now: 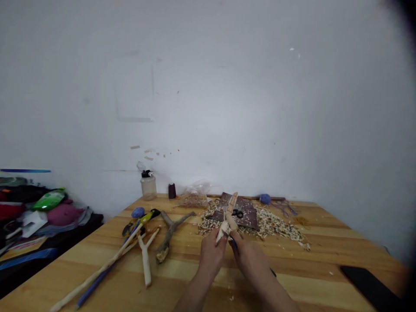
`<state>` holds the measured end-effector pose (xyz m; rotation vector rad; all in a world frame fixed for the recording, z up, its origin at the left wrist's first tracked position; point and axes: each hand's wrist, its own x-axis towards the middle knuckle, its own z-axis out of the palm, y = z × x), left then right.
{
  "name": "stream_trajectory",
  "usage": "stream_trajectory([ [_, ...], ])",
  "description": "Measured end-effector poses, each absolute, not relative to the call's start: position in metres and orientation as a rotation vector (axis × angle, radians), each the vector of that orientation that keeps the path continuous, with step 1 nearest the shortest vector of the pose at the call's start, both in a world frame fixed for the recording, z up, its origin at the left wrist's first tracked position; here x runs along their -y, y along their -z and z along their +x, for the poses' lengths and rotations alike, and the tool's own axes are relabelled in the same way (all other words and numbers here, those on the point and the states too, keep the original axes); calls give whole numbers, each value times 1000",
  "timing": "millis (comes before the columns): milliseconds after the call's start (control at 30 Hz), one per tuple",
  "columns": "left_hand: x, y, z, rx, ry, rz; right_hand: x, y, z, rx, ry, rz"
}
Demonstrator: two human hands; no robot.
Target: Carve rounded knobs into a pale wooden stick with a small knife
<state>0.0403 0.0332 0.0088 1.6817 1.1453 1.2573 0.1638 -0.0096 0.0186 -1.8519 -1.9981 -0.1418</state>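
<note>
My left hand point(212, 251) is wrapped round the lower end of a pale, peeled forked stick point(231, 212), which is raised over the table in front of me. Close beside it on the right, my right hand point(246, 253) is closed round a tool with a dark blue handle point(233, 243); a bit of metal shows by the stick, but the rest of the tool is hidden. Behind the stick lie dark brown sheets point(248, 214) with black finger loops point(238, 213) on them, among many wood shavings point(276, 225).
Left on the wooden table point(182, 281) are a peeled fork point(146, 262), a bark-covered fork point(169, 236) and long sticks point(94, 275). A bottle point(148, 187), thread spool point(172, 191) and plastic bag point(194, 197) stand by the wall. A black flat object point(368, 286) lies front right.
</note>
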Motion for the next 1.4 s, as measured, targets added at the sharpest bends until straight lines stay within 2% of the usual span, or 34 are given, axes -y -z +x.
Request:
stream_trajectory([
  [200, -33, -19, 35, -806, -1086, 1125, 13, -26, 176, 1858, -134, -1651],
  [433, -33, -25, 26, -730, -1016, 1009, 9, -21, 181, 1854, -227, -1464],
  [667, -29, -27, 27, -701, -950, 1020, 13, -22, 177, 1943, -100, -1500],
  [1400, -29, -27, 23, -638, -696, 963, 19, -27, 172, 1966, -36, -1516],
])
